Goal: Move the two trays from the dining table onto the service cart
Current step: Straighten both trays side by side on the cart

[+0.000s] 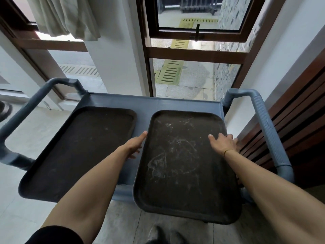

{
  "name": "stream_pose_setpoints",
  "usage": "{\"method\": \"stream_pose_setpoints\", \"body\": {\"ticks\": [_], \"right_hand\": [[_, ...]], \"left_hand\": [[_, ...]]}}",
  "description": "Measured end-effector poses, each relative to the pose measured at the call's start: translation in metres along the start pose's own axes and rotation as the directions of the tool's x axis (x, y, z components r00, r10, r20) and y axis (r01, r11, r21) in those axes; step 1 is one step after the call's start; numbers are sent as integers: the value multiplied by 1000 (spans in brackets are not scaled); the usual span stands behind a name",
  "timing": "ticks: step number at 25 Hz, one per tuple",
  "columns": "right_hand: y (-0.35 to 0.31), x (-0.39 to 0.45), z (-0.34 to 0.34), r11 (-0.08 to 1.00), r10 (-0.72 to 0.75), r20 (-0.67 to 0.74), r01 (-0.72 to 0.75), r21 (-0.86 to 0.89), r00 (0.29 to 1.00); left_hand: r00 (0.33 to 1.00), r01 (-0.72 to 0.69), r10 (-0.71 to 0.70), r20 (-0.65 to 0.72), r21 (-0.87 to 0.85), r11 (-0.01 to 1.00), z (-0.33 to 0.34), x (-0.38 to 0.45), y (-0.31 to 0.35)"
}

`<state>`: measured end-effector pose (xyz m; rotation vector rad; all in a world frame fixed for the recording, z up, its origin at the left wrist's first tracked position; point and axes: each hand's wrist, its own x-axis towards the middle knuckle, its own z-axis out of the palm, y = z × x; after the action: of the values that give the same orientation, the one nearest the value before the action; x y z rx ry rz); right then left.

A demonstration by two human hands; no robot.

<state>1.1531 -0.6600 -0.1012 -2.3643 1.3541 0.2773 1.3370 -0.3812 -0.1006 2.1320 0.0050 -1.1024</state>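
Two dark rectangular trays lie on the blue-grey service cart (pixel 158 102). The left tray (pixel 79 147) rests flat on the cart top with no hand on it. The right tray (pixel 179 166) is scratched, and its near end overhangs the cart's front edge. My left hand (pixel 134 144) grips this tray's left rim, thumb on top and fingers under the edge. My right hand (pixel 222 142) holds the right rim, thumb on the tray's surface and fingers wrapped over the side.
The cart has a handle at its left end (pixel 21 110) and a ribbed one at its right end (pixel 267 124). A wooden slatted panel (pixel 299 120) stands close on the right. Behind the cart are a white pillar (pixel 116 64) and a glass window (pixel 184 76).
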Motion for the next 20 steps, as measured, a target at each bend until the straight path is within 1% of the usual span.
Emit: {"method": "stream_pose_setpoints", "body": {"ticks": [2, 4, 6, 8, 12, 17, 20], "right_hand": [[-17, -6, 2, 992, -125, 13, 125, 4, 992], [-36, -14, 6, 971, -238, 38, 238, 14, 971], [-57, -24, 14, 941, -338, 67, 336, 28, 939], [-76, -38, 23, 906, -423, 94, 421, 43, 901], [-110, -67, 40, 842, -539, 153, 536, 64, 828], [-150, -102, 54, 768, -633, 201, 639, 37, 748], [-175, -127, 64, 720, -682, 213, 694, 22, 700]], "left_hand": [[993, -91, 92, -79, 17, 996, -7, -11, -7], [971, -174, 175, -160, 20, 984, -18, -25, -18], [943, -218, 222, -246, 47, 975, -32, -44, -35], [912, -230, 246, -329, 88, 969, -47, -63, -57], [856, -204, 219, -468, 83, 976, -67, -102, -101], [789, -171, 171, -590, 56, 984, -87, -144, -153], [764, -181, 166, -624, 40, 983, -102, -164, -183]]}}
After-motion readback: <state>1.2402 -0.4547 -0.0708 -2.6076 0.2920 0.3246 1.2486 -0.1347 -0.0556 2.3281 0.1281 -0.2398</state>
